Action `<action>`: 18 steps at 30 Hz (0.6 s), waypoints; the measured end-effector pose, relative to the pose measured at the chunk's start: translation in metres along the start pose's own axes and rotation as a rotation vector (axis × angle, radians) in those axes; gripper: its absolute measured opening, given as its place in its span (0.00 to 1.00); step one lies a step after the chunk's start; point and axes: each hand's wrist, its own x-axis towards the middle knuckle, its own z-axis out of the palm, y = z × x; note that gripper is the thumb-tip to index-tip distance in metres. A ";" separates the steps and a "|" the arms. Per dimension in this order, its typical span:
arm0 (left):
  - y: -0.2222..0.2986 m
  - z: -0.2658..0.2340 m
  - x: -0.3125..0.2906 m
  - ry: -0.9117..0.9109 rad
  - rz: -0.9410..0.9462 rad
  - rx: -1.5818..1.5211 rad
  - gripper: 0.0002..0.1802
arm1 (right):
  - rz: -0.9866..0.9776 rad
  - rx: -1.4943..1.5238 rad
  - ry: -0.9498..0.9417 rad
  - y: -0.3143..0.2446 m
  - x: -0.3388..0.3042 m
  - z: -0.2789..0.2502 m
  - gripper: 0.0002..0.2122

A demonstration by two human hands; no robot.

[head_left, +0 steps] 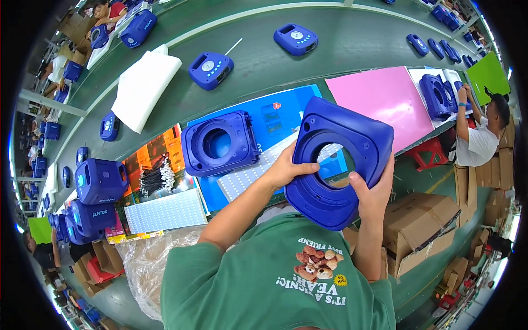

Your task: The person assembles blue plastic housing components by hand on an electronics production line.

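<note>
Your forearms rise from six o'clock and meet at the blue shell [352, 148], held tilted above the table edge [423, 144]. Your left hand [286, 168] grips its nine o'clock rim, thumb hooked into the round opening; your right hand [374, 192] clamps the four o'clock side. A second blue shell [220, 143] lies flat at nine o'clock, well apart. Your fingers behind the held shell are hidden.

Both hands — left hand [284, 169], right hand [373, 193] — hold a blue plastic shell [341, 159] above the green table [264, 77].
</note>
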 end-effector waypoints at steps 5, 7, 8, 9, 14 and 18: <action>0.001 0.005 0.003 0.132 0.037 0.054 0.31 | -0.005 -0.171 -0.023 -0.004 -0.009 0.004 0.50; -0.001 -0.002 0.003 0.083 -0.060 0.015 0.30 | -0.018 -0.116 -0.054 -0.006 -0.012 0.003 0.51; -0.002 -0.006 0.003 0.040 -0.154 -0.023 0.30 | -0.033 -0.056 -0.089 -0.008 -0.012 0.005 0.52; -0.004 -0.007 0.003 0.041 -0.154 -0.024 0.30 | -0.001 0.085 -0.098 -0.015 -0.013 0.009 0.54; -0.017 -0.002 0.001 -0.048 -0.294 -0.350 0.26 | 0.128 0.191 -0.157 -0.025 -0.023 0.016 0.56; -0.023 -0.005 -0.003 -0.087 -0.398 -0.488 0.27 | 0.172 0.282 -0.149 -0.017 -0.033 0.022 0.54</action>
